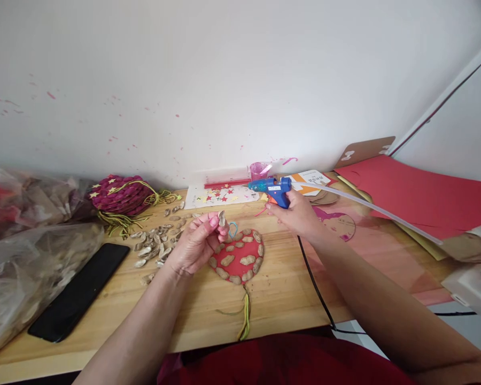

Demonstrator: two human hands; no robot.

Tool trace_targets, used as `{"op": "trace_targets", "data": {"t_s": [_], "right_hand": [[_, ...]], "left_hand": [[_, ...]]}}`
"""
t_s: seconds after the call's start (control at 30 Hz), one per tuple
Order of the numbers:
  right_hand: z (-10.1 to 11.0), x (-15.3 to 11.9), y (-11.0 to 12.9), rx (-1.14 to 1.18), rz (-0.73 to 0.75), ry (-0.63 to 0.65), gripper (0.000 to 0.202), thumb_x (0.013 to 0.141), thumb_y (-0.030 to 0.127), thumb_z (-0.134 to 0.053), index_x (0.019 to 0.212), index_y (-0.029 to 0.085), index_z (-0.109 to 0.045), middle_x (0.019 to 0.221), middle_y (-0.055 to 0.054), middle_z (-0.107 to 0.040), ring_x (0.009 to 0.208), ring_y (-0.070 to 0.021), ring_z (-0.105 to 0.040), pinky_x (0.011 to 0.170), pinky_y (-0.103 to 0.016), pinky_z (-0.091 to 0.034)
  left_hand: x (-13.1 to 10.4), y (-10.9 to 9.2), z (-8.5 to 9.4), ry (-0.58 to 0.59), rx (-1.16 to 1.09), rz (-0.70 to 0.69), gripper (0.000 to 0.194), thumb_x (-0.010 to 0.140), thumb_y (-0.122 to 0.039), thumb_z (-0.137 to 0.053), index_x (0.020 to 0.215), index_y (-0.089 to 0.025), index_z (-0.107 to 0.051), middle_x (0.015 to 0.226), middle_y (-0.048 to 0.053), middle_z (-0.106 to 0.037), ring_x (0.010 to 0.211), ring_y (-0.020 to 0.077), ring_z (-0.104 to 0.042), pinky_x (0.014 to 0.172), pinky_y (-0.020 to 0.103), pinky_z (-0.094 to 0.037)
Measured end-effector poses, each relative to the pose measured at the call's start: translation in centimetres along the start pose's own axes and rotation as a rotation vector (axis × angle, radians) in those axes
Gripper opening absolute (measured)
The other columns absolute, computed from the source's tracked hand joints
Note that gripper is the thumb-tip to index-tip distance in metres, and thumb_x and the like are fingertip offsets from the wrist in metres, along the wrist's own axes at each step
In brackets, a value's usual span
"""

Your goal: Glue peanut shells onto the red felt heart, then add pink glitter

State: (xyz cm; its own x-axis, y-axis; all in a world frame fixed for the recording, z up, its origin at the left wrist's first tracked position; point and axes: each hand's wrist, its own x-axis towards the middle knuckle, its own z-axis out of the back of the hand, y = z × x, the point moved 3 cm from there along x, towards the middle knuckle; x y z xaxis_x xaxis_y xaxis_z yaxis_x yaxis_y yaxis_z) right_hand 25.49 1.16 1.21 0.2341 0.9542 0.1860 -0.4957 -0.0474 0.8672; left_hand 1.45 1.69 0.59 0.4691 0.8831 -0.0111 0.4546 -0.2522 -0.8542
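Note:
Between thumb and fingers, my left hand (200,238) pinches a peanut shell half (222,219), held up above the table. My right hand (299,214) is wrapped round the handle of a blue glue gun (278,191), its nozzle pointing left toward the shell. A long clear glue stick (369,204) sticks out of the gun's back. Below and between the hands lies a red round piece (240,250) with peanut shells along its rim and several inside; my left hand covers part of it. A yellow-green tassel (245,315) hangs from its near edge, and a blue loop (233,230) shows at its far edge.
Loose peanut shells (154,243) lie left of my left hand, near a black phone (80,291) and plastic bags (36,278). Behind are a purple decorated piece (122,195), a star-covered sheet (224,198) and a pink cup (260,170). Red paper (425,198) and a black cord (312,278) are on the right.

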Motion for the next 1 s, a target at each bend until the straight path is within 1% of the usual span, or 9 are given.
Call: {"op": "trace_targets", "data": {"t_s": [0.17,0.3,0.4,0.6,0.7,0.77,0.83,0.93,1.0], "right_hand": [[0.0,-0.1,0.4,0.147,-0.068,0.041,0.028,0.078,0.031,-0.072,0.100,0.020,-0.060,0.082,-0.004,-0.069,0.066,-0.0198,-0.071,0.048,-0.027,-0.053],[0.3,-0.1,0.6,0.112,-0.054,0.033,0.025,0.073,0.026,-0.073,0.094,0.020,-0.060,0.070,0.002,-0.062,0.052,-0.0139,-0.061,0.047,-0.026,-0.052],[0.3,-0.2,0.6,0.120,-0.053,0.011,0.024,0.070,0.025,-0.072,0.091,0.021,-0.060,0.067,0.005,-0.058,0.049,-0.0118,-0.057,0.045,-0.025,-0.051],[0.2,-0.2,0.9,0.266,-0.127,-0.002,0.028,0.067,0.029,-0.074,0.088,0.020,-0.057,0.079,-0.001,-0.066,0.056,-0.0120,-0.059,0.044,-0.024,-0.049],[0.1,-0.4,1.0,0.285,-0.162,0.033,0.027,0.070,0.030,-0.074,0.087,0.021,-0.054,0.068,0.001,-0.066,0.051,-0.0121,-0.057,0.042,-0.023,-0.044],[0.1,-0.8,1.4,0.286,-0.136,0.068,0.025,0.072,0.030,-0.074,0.083,0.021,-0.053,0.059,0.004,-0.060,0.047,-0.0112,-0.053,0.041,-0.022,-0.039],[0.1,-1.3,1.9,0.356,-0.068,0.136,0.024,0.076,0.032,-0.073,0.079,0.022,-0.052,0.059,0.004,-0.058,0.049,-0.0107,-0.051,0.043,-0.023,-0.038],[0.0,-2.3,2.9,0.469,0.037,0.236,0.032,0.087,0.048,-0.067,0.077,0.021,-0.053,0.062,0.002,-0.056,0.052,-0.0117,-0.051,0.047,-0.025,-0.041],[0.0,-2.9,3.6,0.427,0.103,0.259,0.039,0.092,0.057,-0.060,0.078,0.021,-0.055,0.060,0.002,-0.054,0.051,-0.0121,-0.050,0.048,-0.027,-0.040]], "left_hand": [[0.0,0.1,0.0,0.014,-0.007,0.011,0.038,0.067,-0.040,-0.091,0.066,-0.013,-0.065,0.063,0.001,-0.056,0.060,0.0090,-0.048,0.057,0.020,-0.043],[0.0,0.1,-0.2,0.025,-0.016,0.009,0.038,0.068,-0.039,-0.091,0.065,-0.012,-0.065,0.063,0.001,-0.056,0.060,0.0090,-0.050,0.057,0.019,-0.043],[0.0,0.0,-0.3,0.027,-0.028,0.007,0.037,0.068,-0.038,-0.091,0.065,-0.012,-0.065,0.063,0.001,-0.056,0.060,0.0087,-0.050,0.056,0.019,-0.044],[0.0,0.2,-0.1,0.015,-0.062,0.036,0.036,0.067,-0.037,-0.092,0.067,-0.012,-0.066,0.064,0.002,-0.059,0.060,0.0083,-0.052,0.056,0.018,-0.045],[0.1,0.5,0.2,-0.017,-0.079,0.055,0.036,0.067,-0.036,-0.092,0.069,-0.012,-0.066,0.065,0.002,-0.060,0.060,0.0083,-0.052,0.055,0.018,-0.045],[0.2,0.6,0.4,-0.042,-0.108,0.055,0.036,0.068,-0.036,-0.092,0.068,-0.012,-0.065,0.064,0.001,-0.059,0.060,0.0083,-0.052,0.054,0.018,-0.045],[0.3,0.6,0.5,-0.056,-0.143,0.047,0.034,0.069,-0.034,-0.091,0.069,-0.013,-0.064,0.066,0.001,-0.059,0.060,0.0083,-0.052,0.055,0.018,-0.045],[0.5,0.7,0.8,-0.057,-0.189,0.041,0.032,0.072,-0.033,-0.090,0.070,-0.014,-0.064,0.068,0.001,-0.059,0.061,0.0081,-0.053,0.055,0.018,-0.045],[0.5,0.8,1.0,-0.053,-0.216,0.042,0.031,0.073,-0.033,-0.089,0.071,-0.014,-0.064,0.069,0.001,-0.059,0.062,0.0079,-0.053,0.055,0.017,-0.045]]}}
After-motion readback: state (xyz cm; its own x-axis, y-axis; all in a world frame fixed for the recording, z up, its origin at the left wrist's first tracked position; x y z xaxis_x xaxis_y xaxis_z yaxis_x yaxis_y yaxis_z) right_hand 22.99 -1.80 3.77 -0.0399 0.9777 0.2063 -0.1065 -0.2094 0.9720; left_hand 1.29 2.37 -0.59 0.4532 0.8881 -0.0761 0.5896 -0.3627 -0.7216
